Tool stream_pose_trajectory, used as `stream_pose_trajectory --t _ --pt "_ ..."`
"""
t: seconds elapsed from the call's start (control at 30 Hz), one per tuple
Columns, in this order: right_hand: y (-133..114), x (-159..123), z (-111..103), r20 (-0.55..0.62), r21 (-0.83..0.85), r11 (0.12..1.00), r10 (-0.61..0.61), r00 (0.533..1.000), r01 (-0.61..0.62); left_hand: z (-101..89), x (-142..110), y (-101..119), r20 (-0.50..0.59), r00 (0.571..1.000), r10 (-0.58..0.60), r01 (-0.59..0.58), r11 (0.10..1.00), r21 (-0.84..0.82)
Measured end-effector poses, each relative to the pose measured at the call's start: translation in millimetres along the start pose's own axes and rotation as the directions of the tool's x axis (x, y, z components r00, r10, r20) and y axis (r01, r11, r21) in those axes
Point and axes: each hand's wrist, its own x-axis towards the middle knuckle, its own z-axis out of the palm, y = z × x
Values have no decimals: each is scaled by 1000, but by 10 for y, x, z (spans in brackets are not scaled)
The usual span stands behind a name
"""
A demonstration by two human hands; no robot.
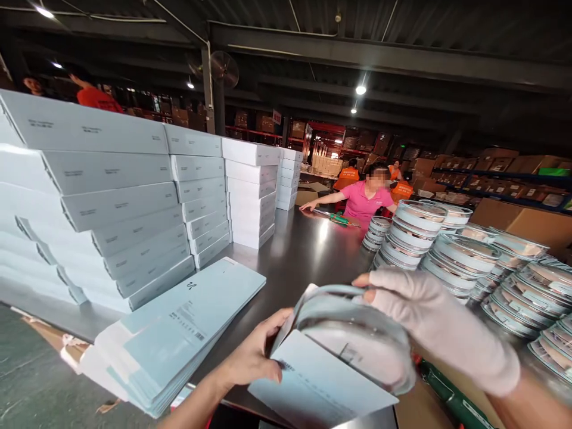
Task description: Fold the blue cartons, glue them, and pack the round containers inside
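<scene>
My bare left hand (252,354) grips the side of a pale blue carton (319,378), its thumb on the printed panel. A round transparent container (361,345) with a pale blue band and a white label stands tilted on edge, partly inside the carton's open end. My right hand (429,319), in a white glove with bare fingertips, pinches the upper rim of that container. Left of the carton lies a stack of flat pale blue cartons (192,322). The container's lower part is hidden behind the carton panel and somewhat blurred.
Tall stacks of closed white boxes (116,173) line the table's left side. Several stacks of round containers (460,256) stand at the right. A green tool (451,393) lies near my right forearm. Across the dark table (304,244), a person in pink (369,199) reaches out an arm.
</scene>
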Motion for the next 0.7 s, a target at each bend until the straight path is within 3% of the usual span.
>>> stream_pose_trajectory --t 0.03,0.1,0.17,0.2,0.3,0.4,0.5,0.53,0.63,0.67,0.7 --pt "33 -125 78 -32 -13 999 -36 999 36 35 -43 -40 -32 999 8 -8 1000 -10" --pt "235 -414 210 -204 -28 996 -91 975 87 89 -156 -133 -95 995 14 -17 999 -32" --pt "542 -733 341 -349 -1 998 -57 935 61 119 -281 -228 -166 986 11 -20 998 -52" --pt "696 -889 417 -340 27 1000 -1 940 10 131 -338 -267 -214 976 28 -39 998 -49" --pt "1003 -1264 706 -147 29 996 84 986 -81 181 -460 -304 -334 930 156 -139 988 73" --pt "1011 -1409 1023 -67 45 997 65 996 -62 280 -491 -219 -321 916 238 -163 956 245" --pt "875 -1398 1299 -134 104 986 145 980 -132 426 -464 -127 -345 919 190 -85 951 299" --pt "835 -1392 1383 -181 122 977 197 964 -177 477 -452 -110 -396 902 170 -53 955 290" --pt "781 -1419 1572 -310 144 952 303 901 -270 586 -435 -70 -588 799 129 11 974 228" --pt "791 -1441 1588 -327 131 954 297 897 -268 597 -438 -49 -610 785 106 37 975 217" --pt "817 -1468 1563 -325 103 961 276 904 -256 590 -446 -22 -597 799 73 71 974 215"
